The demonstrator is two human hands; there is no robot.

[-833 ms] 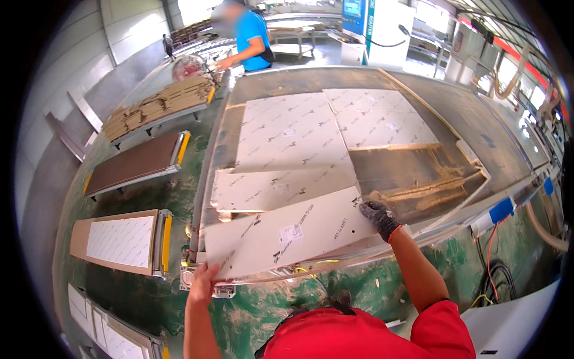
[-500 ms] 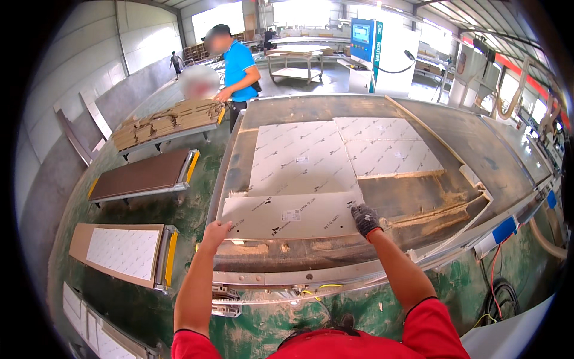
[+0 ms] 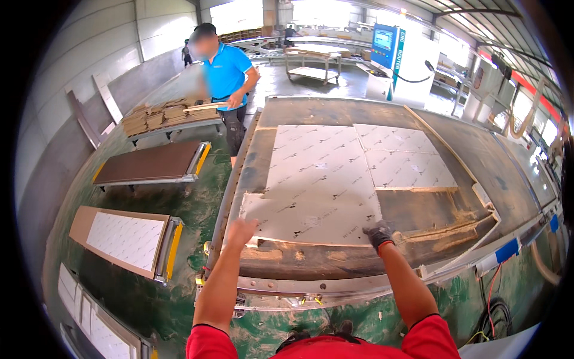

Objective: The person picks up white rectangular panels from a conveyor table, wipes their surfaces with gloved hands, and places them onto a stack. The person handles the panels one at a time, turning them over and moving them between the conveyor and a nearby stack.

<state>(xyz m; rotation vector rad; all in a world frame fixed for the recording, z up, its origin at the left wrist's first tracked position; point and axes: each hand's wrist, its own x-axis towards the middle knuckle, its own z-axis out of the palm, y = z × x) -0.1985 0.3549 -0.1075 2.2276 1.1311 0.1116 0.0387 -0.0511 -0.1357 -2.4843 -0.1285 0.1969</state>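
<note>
A white printed panel [image 3: 311,222] lies across the front of the larger white boards on the machine bed, blurred by motion. At its front left corner is my bare left hand [image 3: 241,232], fingers bent over the edge and slightly smeared. On the front right corner, my right hand [image 3: 378,234], in a dark grey glove, grips the panel's edge. Behind it are a large white board [image 3: 317,158] and, to the right, smaller white boards [image 3: 409,167].
Sawdust [image 3: 442,239] lies on the bed [image 3: 418,209]. A co-worker in a blue shirt [image 3: 227,69] stands at the back left, holding thin strips [image 3: 206,106]. Carts with a brown panel [image 3: 146,163] and a white sheet [image 3: 128,238] stand on the left. A control cabinet [image 3: 385,51] rises behind.
The front panel has moved back against the larger board, with both hands at its ends. The co-worker has turned and now holds thin strips. My view has swung slightly left.
</note>
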